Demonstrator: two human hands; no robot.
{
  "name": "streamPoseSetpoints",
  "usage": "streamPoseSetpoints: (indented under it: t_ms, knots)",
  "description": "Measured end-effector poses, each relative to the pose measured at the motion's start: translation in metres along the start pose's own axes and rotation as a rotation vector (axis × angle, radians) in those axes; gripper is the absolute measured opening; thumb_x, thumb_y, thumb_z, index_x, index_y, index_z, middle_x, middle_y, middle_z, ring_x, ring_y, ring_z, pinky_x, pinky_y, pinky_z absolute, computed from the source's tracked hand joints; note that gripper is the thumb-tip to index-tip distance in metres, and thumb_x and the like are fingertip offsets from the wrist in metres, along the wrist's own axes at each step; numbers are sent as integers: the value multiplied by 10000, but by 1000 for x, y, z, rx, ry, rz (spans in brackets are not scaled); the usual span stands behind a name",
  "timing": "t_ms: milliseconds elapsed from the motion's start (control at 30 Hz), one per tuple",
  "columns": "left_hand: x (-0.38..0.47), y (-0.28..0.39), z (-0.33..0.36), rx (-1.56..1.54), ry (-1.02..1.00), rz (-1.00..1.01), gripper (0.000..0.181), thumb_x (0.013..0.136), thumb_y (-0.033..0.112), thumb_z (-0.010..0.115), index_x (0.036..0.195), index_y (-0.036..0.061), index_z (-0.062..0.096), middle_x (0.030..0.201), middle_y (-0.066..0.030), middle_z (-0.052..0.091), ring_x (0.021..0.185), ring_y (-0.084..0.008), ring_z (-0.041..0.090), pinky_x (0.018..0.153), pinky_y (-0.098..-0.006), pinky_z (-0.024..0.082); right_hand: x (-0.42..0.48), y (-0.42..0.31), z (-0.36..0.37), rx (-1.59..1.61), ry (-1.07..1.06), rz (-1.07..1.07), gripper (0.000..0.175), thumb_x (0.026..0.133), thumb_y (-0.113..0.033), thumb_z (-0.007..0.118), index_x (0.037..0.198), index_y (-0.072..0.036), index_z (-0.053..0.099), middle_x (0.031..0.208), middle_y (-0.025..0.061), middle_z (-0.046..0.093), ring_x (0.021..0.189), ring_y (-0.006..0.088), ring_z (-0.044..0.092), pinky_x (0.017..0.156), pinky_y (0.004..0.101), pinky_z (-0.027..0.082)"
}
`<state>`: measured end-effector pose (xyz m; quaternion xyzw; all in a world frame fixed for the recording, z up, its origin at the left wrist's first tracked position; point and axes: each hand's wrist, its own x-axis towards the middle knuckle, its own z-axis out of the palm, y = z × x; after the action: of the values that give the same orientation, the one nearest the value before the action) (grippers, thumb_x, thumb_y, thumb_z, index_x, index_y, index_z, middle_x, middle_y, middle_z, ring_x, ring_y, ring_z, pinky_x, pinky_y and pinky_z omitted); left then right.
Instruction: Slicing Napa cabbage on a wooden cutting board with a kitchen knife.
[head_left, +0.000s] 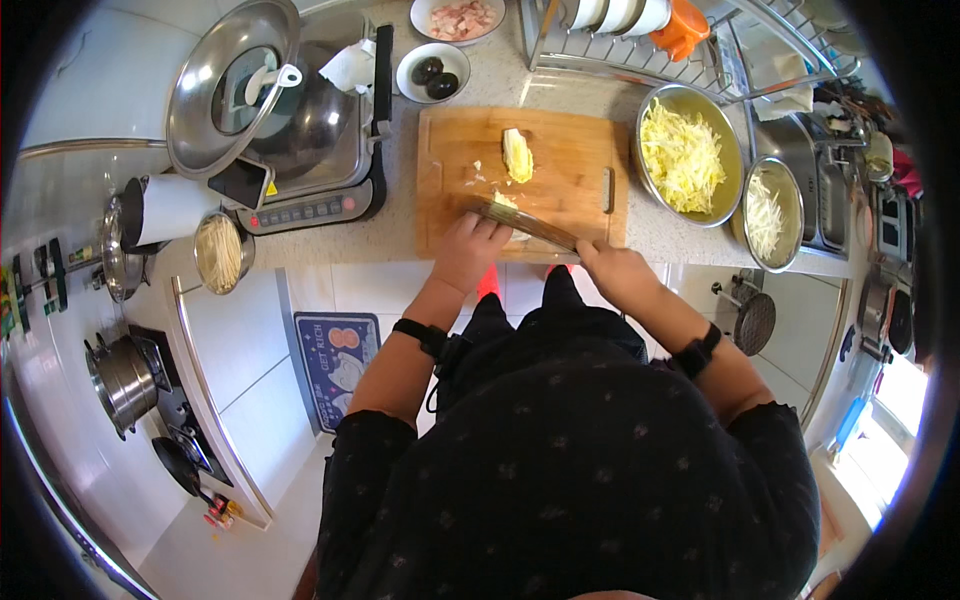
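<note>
My right hand (616, 271) grips the handle of a kitchen knife (529, 223), whose blade slants up and left across the front of a wooden cutting board (442, 150). Close against the blade's far end lies my left hand (471, 251), fingers bent down at the board. Whether those fingers hold anything is hidden. Small cut bits of pale yellow cabbage (505, 200) show just beyond the blade, and a white bit peeks out on its near side. Farther back on the board rests a piece of napa cabbage (517, 156) with a few crumbs beside it.
Right of the board stand metal bowls of shredded cabbage (682, 161) and white shreds (765, 217), near a sink (825, 180). Behind are bowls of diced meat (461, 21) and dark eggs (435, 77). Leftward sit an electric cooker (315, 206), a phone (241, 182) and a noodle bowl (223, 255).
</note>
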<state>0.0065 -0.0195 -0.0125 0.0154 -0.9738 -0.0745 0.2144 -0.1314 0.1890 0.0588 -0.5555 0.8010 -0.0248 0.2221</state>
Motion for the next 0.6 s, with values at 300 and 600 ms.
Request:
streamPoseSetpoints:
  t_ms: [300,600]
  knots:
    - [-4,-3,2,-89,-21,19,187,727,117,570,910,104,609,953,-14,603,941,-203,554,739,-304,505,17,5,-13,149,10,-43,196,850,-122,487,1027,-49,445,711,175,616,704,369,627,607,471,503]
    - [-4,-2,-1,-40,5,40,144,712,134,562,852,122,595,889,7,566,878,-187,540,700,-295,497,33,-3,2,126,-80,-20,263,816,-102,502,1068,-45,457,782,190,619,734,371,626,638,467,500]
